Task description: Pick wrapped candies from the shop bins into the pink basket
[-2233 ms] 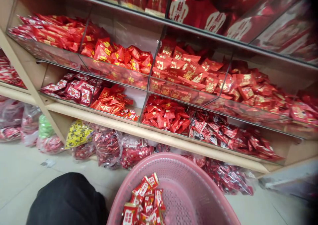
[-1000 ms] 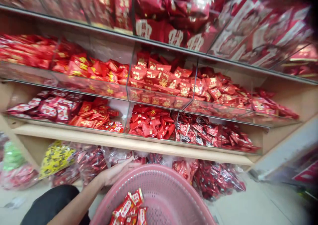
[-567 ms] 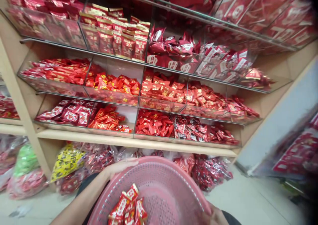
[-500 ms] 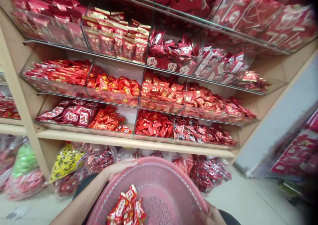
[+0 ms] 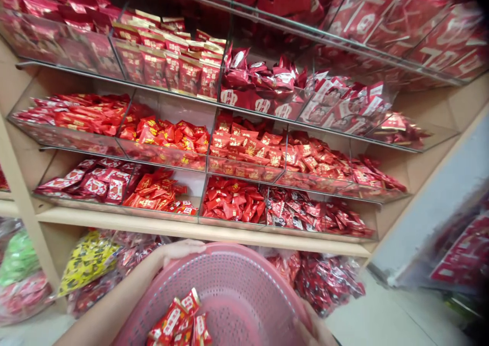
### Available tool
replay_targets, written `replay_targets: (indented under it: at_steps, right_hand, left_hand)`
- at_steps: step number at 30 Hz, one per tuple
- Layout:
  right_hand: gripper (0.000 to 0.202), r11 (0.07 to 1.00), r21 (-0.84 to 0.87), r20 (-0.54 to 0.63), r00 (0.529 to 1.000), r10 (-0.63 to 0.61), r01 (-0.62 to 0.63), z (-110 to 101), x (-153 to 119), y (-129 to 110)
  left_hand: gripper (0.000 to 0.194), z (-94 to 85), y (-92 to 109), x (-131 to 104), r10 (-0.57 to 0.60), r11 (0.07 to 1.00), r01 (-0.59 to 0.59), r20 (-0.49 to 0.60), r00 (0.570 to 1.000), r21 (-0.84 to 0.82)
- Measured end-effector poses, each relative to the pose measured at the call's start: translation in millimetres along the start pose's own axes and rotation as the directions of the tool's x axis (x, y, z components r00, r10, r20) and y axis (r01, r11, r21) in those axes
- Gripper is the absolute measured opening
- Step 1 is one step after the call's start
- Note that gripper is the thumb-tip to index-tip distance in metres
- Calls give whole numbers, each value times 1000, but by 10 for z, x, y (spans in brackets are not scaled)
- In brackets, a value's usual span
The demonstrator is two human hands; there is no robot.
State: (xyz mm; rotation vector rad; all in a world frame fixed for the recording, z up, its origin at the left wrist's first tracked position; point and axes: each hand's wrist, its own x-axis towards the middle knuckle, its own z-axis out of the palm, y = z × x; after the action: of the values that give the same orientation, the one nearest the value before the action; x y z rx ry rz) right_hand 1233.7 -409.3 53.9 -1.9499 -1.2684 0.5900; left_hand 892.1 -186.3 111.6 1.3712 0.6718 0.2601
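Note:
A pink plastic basket (image 5: 244,269) with a perforated wall fills the lower middle of the head view, tilted towards me. My left hand (image 5: 183,250) is closed on its far left rim. At the right rim my right hand (image 5: 315,328) grips the basket, its thumb over the inside wall; part of it is cut off by the lower edge. Several small red-and-gold wrapped packets (image 5: 179,318) lie heaped on the left side inside the basket.
Ahead stands a wooden shelf unit (image 5: 114,223) with clear-walled compartments full of red packets (image 5: 237,201). Beneath it on the floor sit bulging plastic bags, one with yellow packets (image 5: 89,259). A pale wall (image 5: 431,223) and more red goods (image 5: 466,254) are at the right.
My view has shifted slightly and come a little closer to the shelves. The basket sits a bit further left in view, still held by both hands, with the packets inside it.

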Motion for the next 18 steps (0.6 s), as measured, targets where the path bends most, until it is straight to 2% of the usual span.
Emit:
replay_targets:
  at_steps: [4, 11, 15, 18]
  right_hand:
    - [58, 998, 4, 106, 992, -62, 62, -41, 68, -123]
    - [56, 986, -166, 162, 986, 43, -16, -131, -92, -308]
    - [62, 968, -246, 102, 992, 77, -50, -178, -118, -263]
    - [64, 952, -305, -6, 1000, -14, 11, -307, -171, -294]
  left_hand:
    - [37, -49, 28, 18, -41, 994, 46, 51, 998, -97]
    - [38, -5, -61, 161, -69, 993, 72, 34, 997, -90]
    - [39, 41, -95, 243, -39, 994, 43, 38, 999, -101]
    - [39, 99, -81, 265, -5, 995, 9, 40, 999, -102]
